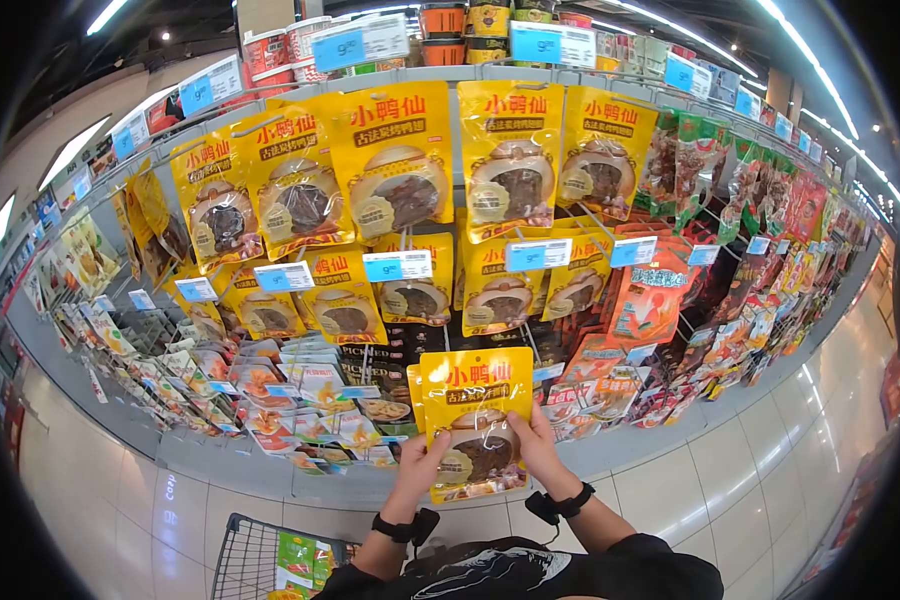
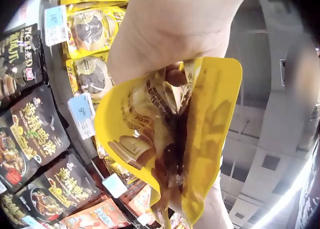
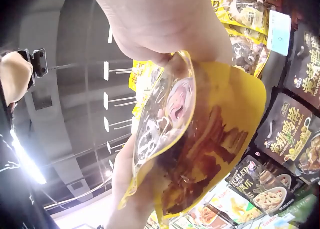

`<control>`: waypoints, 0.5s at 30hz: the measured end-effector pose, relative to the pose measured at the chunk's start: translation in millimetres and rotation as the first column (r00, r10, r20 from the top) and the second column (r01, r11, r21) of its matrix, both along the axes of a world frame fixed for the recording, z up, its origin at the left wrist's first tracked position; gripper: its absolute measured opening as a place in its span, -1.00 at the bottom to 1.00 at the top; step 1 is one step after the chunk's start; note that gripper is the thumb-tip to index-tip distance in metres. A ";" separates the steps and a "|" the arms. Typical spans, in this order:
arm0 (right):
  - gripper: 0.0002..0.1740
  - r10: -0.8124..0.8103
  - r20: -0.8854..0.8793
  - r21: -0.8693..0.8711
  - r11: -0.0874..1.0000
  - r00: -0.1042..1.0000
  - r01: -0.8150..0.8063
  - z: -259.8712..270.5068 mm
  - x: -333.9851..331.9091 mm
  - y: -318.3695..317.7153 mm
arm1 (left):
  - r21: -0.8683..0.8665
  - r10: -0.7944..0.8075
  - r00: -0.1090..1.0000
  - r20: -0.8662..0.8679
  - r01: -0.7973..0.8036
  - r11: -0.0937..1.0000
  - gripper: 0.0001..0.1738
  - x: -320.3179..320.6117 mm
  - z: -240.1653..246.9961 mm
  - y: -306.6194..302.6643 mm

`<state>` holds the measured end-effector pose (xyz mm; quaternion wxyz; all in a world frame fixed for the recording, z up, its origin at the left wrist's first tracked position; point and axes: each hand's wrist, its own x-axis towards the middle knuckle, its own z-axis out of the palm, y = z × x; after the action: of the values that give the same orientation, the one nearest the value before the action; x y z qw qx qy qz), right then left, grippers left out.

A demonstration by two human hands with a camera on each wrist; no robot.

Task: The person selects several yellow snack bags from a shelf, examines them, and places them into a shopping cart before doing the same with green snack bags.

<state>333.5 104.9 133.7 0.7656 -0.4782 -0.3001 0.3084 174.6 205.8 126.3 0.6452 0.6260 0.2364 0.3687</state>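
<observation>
fingers of both the left hand (image 1: 422, 466) and right hand (image 1: 539, 446) grip the edges of a yellow snack pouch (image 1: 477, 425).

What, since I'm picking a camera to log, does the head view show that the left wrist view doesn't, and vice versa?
Head only: shopping cart, tiled floor, wrist straps.
Left wrist only: the held pouch's underside.
Both: the left hand gripping that pouch, hanging yellow pouches, black "PICKLED" packs.
</observation>
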 end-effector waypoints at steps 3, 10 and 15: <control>-0.66 -0.003 0.029 -0.004 1.000 1.000 0.003 7.6 11.4 -21.5 | 0.000 0.000 1.000 -0.001 0.000 1.000 -0.67 13.9 7.3 -21.6; -0.60 0.037 -0.003 0.001 0.999 0.999 -0.037 2.2 29.3 -57.7 | 0.089 -0.006 0.997 -0.078 0.013 0.996 -0.68 25.2 14.2 -58.0; -0.59 0.069 -0.040 0.027 0.997 0.997 -0.068 -2.6 36.1 -82.4 | 0.053 0.025 0.998 -0.063 -0.022 0.998 -0.67 31.5 12.0 -88.9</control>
<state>369.6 22.5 131.1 0.7665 -0.4515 -0.3045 0.3404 206.1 116.9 138.3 0.6164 0.6511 0.2544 0.3624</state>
